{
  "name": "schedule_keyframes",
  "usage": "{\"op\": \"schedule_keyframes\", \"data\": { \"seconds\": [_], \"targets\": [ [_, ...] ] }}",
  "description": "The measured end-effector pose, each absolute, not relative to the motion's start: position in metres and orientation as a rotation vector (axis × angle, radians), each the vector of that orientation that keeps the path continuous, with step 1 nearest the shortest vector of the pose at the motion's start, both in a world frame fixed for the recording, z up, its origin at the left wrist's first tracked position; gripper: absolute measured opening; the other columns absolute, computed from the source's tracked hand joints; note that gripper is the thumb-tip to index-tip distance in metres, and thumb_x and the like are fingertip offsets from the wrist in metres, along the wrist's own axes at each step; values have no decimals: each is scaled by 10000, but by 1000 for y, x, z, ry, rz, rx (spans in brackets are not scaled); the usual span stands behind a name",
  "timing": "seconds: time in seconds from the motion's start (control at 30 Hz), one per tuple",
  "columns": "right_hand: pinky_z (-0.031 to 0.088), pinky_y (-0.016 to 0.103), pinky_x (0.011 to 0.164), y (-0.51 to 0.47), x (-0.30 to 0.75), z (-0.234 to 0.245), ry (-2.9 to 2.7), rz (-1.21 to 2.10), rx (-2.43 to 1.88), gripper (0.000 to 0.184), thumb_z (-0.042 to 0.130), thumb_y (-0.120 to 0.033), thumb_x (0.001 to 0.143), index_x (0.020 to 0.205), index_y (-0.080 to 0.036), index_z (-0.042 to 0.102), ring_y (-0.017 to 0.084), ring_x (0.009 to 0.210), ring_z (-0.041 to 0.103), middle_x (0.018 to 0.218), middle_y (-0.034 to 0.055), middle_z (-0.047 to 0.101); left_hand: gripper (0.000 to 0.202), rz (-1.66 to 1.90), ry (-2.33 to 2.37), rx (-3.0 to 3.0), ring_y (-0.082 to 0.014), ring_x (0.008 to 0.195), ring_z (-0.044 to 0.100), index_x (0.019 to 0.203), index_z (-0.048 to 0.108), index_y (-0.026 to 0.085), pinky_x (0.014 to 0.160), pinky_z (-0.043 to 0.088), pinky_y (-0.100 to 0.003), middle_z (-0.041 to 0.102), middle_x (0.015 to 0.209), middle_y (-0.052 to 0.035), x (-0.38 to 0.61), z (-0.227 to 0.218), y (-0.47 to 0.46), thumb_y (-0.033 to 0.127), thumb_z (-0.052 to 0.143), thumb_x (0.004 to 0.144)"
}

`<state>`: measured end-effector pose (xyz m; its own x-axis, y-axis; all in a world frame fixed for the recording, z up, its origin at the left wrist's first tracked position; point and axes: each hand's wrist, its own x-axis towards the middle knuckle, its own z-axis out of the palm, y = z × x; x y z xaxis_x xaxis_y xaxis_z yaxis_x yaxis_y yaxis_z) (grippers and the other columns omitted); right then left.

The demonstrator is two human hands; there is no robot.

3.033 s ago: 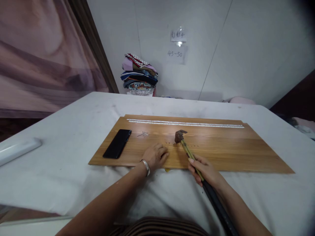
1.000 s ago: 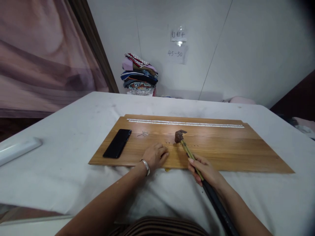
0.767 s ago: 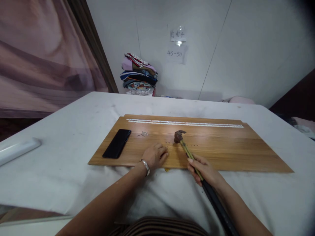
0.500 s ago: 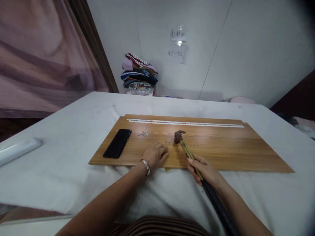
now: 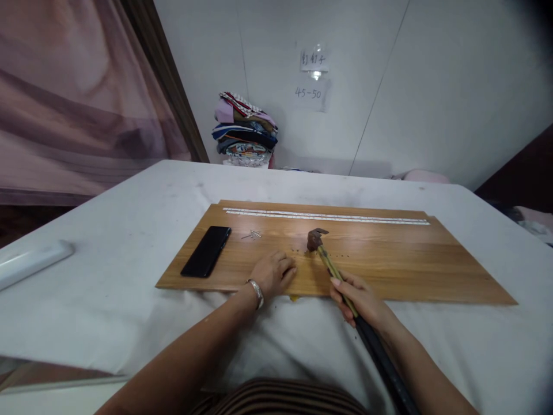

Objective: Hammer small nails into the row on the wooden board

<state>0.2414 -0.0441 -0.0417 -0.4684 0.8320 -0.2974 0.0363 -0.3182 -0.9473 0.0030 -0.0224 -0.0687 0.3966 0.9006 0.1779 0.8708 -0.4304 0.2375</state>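
Note:
My right hand (image 5: 358, 297) is wrapped around the handle of a claw hammer (image 5: 332, 266), whose rusty head is over the middle of a wooden board (image 5: 401, 259). The handle slants back toward me, and its lower part is black. To the left of the hammer, my left hand (image 5: 272, 272) rests on the board near its front edge, fingers loosely bent and apart, with nothing visible in them. A row of small dark nails (image 5: 341, 256) runs across the board by the hammer head. Beyond my left hand lies a small pile of loose nails (image 5: 252, 234).
A black phone (image 5: 206, 251) lies on the board's left end. Two white measuring strips (image 5: 328, 217) run along its far side. The board sits on a white-covered table (image 5: 108, 230). A white roll (image 5: 34, 262) is at left, and folded cloths (image 5: 245, 129) are stacked behind.

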Motion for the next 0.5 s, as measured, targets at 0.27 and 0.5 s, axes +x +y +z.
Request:
{"op": "schedule_keyframes", "data": {
  "seconds": [0.27,0.5],
  "targets": [
    [351,155,261,-44,241,-41,-1357,1848,-1147,394,581,-553,786,698,-197,438,22,291,338,544,-92,442,253,413,1617,2524,-183,815,521,879,641,205,768,404,-317,584,822,-51,4,-65,-23,338,428,907],
    [351,159,263,-45,242,-40,-1348,1838,-1140,378,570,-531,803,688,-194,444,21,295,339,558,-85,445,252,409,1617,2517,-186,799,522,864,640,203,745,402,-323,581,811,-53,4,-66,-23,339,431,903]
  ]
}}
